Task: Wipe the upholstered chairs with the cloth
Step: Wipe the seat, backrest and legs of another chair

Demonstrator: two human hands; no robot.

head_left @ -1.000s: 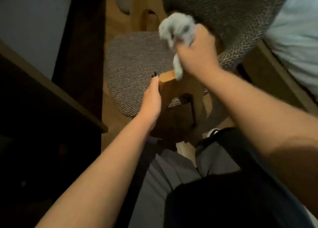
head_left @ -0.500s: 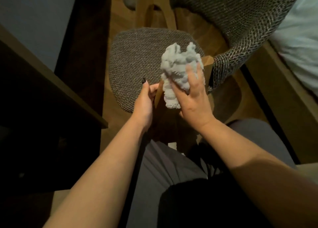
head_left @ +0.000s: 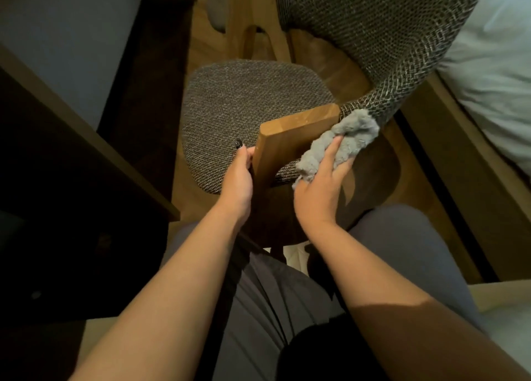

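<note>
The chair has a grey woven seat (head_left: 247, 110) and a curved woven backrest (head_left: 373, 30) on a wooden frame. Its wooden arm (head_left: 293, 133) juts toward me at the centre. My left hand (head_left: 238, 185) grips the near end of that arm from the left, fingers curled round it. A fluffy grey cloth (head_left: 353, 133) lies against the arm's right side, where wood meets backrest fabric. My right hand (head_left: 319, 193) presses the cloth there with fairly straight, spread fingers.
A dark desk (head_left: 71, 150) with a wooden edge stands close on the left. A bed with white bedding (head_left: 494, 64) and a wooden frame (head_left: 448, 150) runs along the right. Wooden floor shows around the chair; my legs are directly below.
My right hand carried the cloth down from the top of the backrest to the right side of the wooden arm. My left hand kept its hold on the arm.
</note>
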